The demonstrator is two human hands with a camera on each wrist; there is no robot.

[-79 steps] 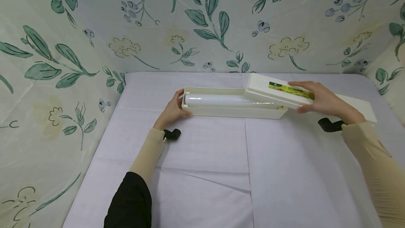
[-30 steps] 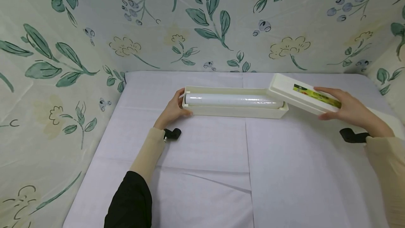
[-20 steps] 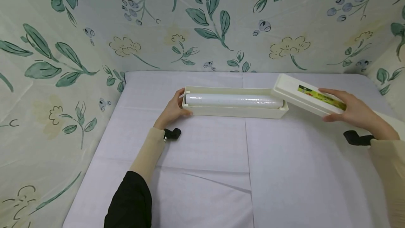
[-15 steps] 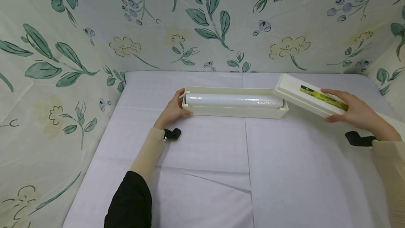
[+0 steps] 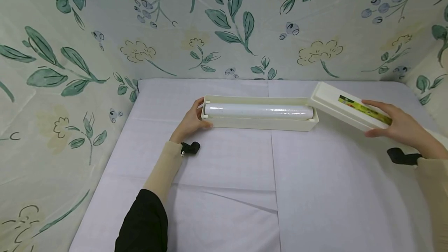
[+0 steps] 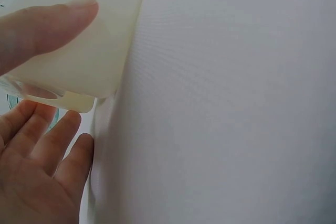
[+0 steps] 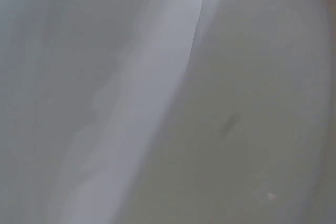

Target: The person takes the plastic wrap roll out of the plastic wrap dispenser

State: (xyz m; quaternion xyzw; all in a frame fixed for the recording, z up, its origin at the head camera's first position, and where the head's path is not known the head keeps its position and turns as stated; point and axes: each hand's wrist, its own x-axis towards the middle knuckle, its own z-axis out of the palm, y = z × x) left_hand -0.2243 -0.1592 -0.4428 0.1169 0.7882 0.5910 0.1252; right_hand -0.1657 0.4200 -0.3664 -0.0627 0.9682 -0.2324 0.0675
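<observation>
A long cream plastic box (image 5: 259,124) lies near the far side of the table, open at the top. Inside it rests a shiny roll of cling film (image 5: 259,110). My left hand (image 5: 191,119) grips the box's left end; in the left wrist view the thumb (image 6: 58,27) lies on the box wall and the fingers reach round its end. My right hand (image 5: 399,127) holds the box's white lid (image 5: 325,98) by its long sides, thumb at the near side. The lid is slanted, its left end at the box's right corner. In the right wrist view the lid (image 7: 252,114) fills much of the frame.
A pale cloth (image 5: 224,213) with fold creases covers the table. Behind and to the left hangs a floral curtain (image 5: 168,11). The lid carries a yellow-green label (image 5: 365,110). A black wrist mount (image 5: 404,156) sits by my right sleeve.
My right hand has drawn the lid rightward and toward me, off the box, uncovering the whole roll. The left hand and the box have stayed in place.
</observation>
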